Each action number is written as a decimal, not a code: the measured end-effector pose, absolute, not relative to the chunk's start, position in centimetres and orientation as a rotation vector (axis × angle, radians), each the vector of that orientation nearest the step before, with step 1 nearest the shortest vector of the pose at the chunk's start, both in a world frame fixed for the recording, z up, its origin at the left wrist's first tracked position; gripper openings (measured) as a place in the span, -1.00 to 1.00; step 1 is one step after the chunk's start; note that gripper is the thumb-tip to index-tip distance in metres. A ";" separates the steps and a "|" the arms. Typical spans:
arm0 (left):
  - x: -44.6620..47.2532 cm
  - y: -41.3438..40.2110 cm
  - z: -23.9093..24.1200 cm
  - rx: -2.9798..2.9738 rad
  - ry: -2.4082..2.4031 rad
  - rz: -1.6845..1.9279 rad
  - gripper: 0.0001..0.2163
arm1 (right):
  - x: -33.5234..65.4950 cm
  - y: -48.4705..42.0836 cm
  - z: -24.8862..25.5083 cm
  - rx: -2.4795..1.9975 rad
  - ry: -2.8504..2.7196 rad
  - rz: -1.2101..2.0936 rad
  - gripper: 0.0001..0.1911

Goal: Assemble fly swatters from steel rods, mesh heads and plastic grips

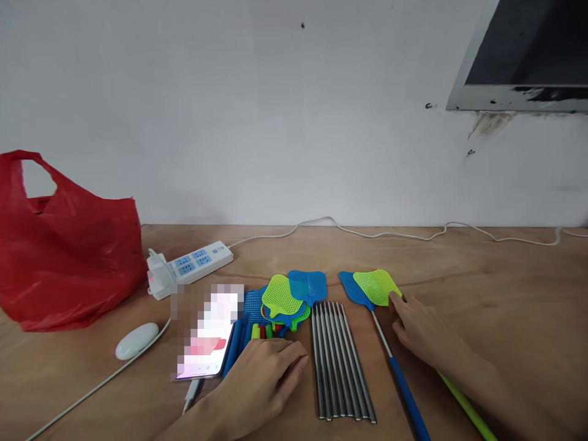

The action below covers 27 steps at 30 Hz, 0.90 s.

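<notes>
My left hand rests palm down on the wooden table, fingers loosely curled, covering the near ends of some coloured plastic handles. Just beyond it lies a pile of green and blue fly swatter heads. To its right, several steel rods lie side by side. My right hand lies flat, with fingertips touching the edge of a green swatter head. That head overlaps a blue one. A blue-handled swatter and a green handle run toward me.
A phone with a lit screen lies left of the handles, a cable plugged in. A white power strip, a white oval device and a red plastic bag occupy the left. A white cable runs along the wall.
</notes>
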<state>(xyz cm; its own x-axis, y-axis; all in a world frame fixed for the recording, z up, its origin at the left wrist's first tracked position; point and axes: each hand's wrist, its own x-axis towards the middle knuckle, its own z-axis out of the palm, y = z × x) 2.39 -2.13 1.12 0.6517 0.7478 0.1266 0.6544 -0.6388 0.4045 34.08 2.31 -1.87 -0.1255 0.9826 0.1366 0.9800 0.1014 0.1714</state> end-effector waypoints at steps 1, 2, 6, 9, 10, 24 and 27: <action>2.4 -2.1 1.2 2.552 1.116 0.402 -0.72 | 34.0 2.2 -1.9 2.064 2.338 0.333 -0.71; 2.4 -2.1 1.2 2.553 1.115 0.398 -0.72 | 33.9 2.1 -2.0 2.061 2.352 0.322 -0.71; 2.4 -2.1 1.1 2.563 1.103 0.402 -0.73 | 33.4 2.0 -1.9 2.065 2.399 0.278 -0.72; 2.3 -2.1 0.9 2.589 1.089 0.417 -0.73 | 33.2 2.2 -1.8 2.074 2.426 0.249 -0.74; 2.2 -2.1 0.8 2.594 1.089 0.425 -0.73 | 33.1 2.2 -1.8 2.080 2.432 0.241 -0.76; 2.1 -2.1 0.7 2.574 1.104 0.451 -0.75 | 32.4 2.6 -1.5 2.146 2.571 0.134 -0.85; 2.1 -2.1 0.7 2.573 1.105 0.458 -0.74 | 32.5 2.7 -1.7 2.148 2.633 0.127 -0.87</action>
